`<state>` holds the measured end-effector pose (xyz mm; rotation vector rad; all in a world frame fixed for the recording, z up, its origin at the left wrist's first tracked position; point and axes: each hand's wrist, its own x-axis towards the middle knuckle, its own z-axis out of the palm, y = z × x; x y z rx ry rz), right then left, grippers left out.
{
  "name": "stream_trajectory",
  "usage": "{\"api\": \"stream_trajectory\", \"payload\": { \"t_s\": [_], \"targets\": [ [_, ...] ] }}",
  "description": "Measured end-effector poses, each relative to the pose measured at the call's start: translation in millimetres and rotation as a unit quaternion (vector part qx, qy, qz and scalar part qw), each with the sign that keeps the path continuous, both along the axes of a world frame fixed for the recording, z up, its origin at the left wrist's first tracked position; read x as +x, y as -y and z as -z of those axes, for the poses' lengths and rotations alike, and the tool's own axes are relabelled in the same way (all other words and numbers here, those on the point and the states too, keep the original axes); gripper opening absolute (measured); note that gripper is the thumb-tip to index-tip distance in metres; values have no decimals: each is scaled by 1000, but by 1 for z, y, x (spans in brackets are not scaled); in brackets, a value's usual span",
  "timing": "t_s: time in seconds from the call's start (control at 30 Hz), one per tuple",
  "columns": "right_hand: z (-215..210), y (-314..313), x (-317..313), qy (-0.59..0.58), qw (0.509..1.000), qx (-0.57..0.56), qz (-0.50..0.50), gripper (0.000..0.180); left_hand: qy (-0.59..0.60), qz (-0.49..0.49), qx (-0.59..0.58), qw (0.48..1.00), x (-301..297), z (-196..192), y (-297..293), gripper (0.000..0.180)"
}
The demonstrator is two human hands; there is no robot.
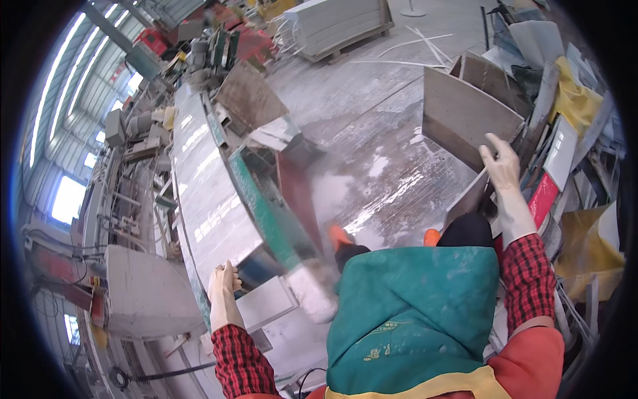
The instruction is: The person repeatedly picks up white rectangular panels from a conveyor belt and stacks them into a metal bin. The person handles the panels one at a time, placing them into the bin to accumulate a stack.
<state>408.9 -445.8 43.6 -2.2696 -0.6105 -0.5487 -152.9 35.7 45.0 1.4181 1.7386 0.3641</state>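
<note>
My left hand point(224, 284), in a pale glove, is beside the near end of a long, wet, grey-white machine table point(216, 199). Its fingers are curled in, and what they hold, if anything, is hidden. My right hand point(503, 166), in a like glove, is raised on the right with fingers apart and nothing in them. It appears in front of an upright brown-grey board bin point(465, 110); whether it touches the bin I cannot tell. A green apron point(412, 306) covers my front.
A green rail point(262, 206) runs along the table's right side, with a white wrapped end point(312, 292) close to my left leg. Yellow sheeting point(575, 100) and scrap pieces crowd the right. The floor point(359, 166) is wet. Stacked slabs point(332, 26) stand far off on a pallet.
</note>
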Motion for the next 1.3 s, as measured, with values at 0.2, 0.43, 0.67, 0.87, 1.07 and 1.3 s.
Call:
{"api": "stream_trajectory", "payload": {
  "t_s": [0.2,0.43,0.67,0.87,1.07,1.3],
  "targets": [
    [-9,143,25,118,925,-260,252,50,2,212,235,949,80,-11,36,34],
    [33,171,27,80,931,-239,265,54,-73,415,401,813,165,47,44,50],
    [-9,146,42,-84,881,-274,376,52,-70,360,426,827,166,70,42,49],
    [30,175,70,-11,891,-278,358,58,-65,260,396,878,172,66,47,54],
    [30,168,66,18,911,-272,309,56,-112,277,397,868,163,70,41,56],
    [40,178,66,62,911,-268,307,54,-141,282,370,874,172,66,43,59]
  ]
}}
